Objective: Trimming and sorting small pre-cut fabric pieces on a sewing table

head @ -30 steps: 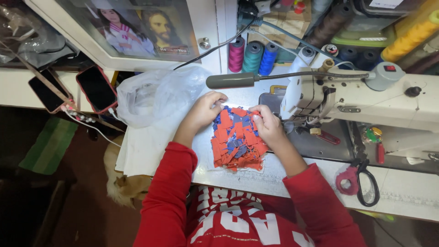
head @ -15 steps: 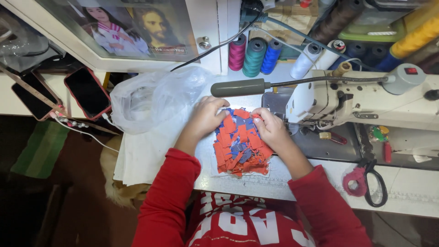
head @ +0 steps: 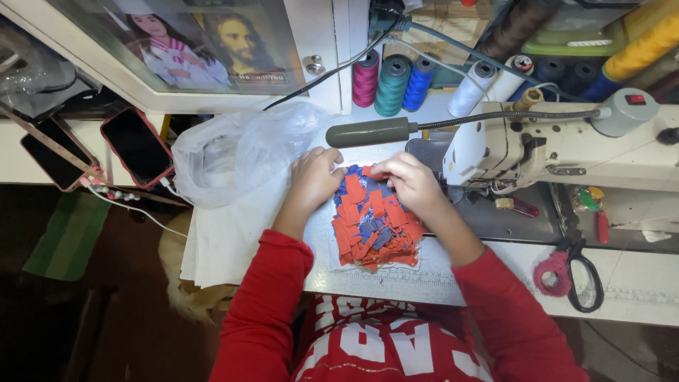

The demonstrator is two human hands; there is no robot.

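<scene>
Sewing machine (head: 566, 152) and lamp arm (head: 371, 132) block the far right; plastic bag (head: 237, 152) crowds the far left. Near surface (head: 636, 283) is passable, scissors (head: 576, 272) excepted.

A heap of small fabric labels (head: 373, 225) — mostly red-orange, with a few blue-grey ones mixed in — lies loosely piled on the white sewing table, just left of the machine's needle area, its far edge under both hands.

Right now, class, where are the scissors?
In the head view, the scissors lie on the table's right side, below the sewing machine, beyond the right hand.
</scene>
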